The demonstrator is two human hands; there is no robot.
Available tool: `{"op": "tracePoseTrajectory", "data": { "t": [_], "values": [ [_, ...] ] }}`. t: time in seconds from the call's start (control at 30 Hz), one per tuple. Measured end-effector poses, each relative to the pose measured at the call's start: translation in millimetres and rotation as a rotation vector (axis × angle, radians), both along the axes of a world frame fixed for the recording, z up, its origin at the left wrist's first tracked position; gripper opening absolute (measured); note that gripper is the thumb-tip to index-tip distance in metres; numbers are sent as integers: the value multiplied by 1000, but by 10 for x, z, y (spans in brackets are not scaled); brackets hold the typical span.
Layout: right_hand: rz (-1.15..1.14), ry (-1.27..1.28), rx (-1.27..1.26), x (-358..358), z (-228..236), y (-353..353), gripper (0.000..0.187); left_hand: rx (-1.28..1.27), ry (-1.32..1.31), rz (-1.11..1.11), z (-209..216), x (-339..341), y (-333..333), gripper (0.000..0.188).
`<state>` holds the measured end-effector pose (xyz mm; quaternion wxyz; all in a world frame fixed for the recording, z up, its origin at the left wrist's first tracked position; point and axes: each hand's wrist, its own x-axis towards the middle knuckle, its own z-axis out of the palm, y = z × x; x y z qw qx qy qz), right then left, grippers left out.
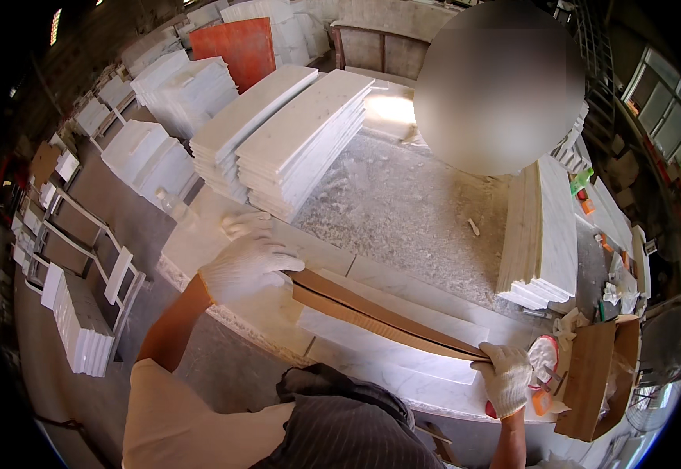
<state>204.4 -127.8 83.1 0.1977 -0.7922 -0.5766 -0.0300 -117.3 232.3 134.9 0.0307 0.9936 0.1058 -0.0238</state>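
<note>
Brown corrugated cardboard strip (379, 313), long and flat, lies along a white marble slab (387, 344) on the workbench, held at both ends by a person in white knitted work gloves. The left hand (246, 266) lies flat over the strip's near-left end, fingers together and pressed down; the right hand (506, 377) is curled round the strip's far-right tip, thumb and fingers pinching the thin edge. By the look of it, the step in hand is fitting the cardboard against the slab's long edge as padding (a second folded layer shows beneath the left palm). The next move would call for keeping the strip square to the stone while pressing it down evenly from one end to the other.

Beyond the left hand stand tall stacks of cut white marble slabs (301, 133), smooth-faced with rough sawn edges, on a dusty grey stone bed. Past the right hand leans another upright bundle of pale slabs (543, 227). Just beside the right wrist sits a round red-and-white roll of tape (545, 356), and further right an open brown cardboard box (598, 375).
</note>
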Motion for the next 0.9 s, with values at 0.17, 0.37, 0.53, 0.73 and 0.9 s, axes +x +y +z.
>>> {"op": "tracePoseTrajectory", "data": {
  "t": [0.17, 0.37, 0.53, 0.73, 0.9],
  "values": [
    [-23, -16, -4, -40, 12, 44, 35, 143, -310, 133, -612, -203, -237, 59],
    [22, -23, 6, -2, 57, 20, 35, -202, -327, 174, -404, -172, -264, 61],
    [27, -28, 4, -4, 44, -15, 31, -85, -234, 163, -360, 69, -300, 44],
    [61, -88, -68, 25, -117, -216, 31, 62, -345, 82, -789, -39, -128, 23],
    [-12, -200, -80, 348, 8, -276, 29, 96, -355, 38, -585, 413, -224, 23]
  ]
}}
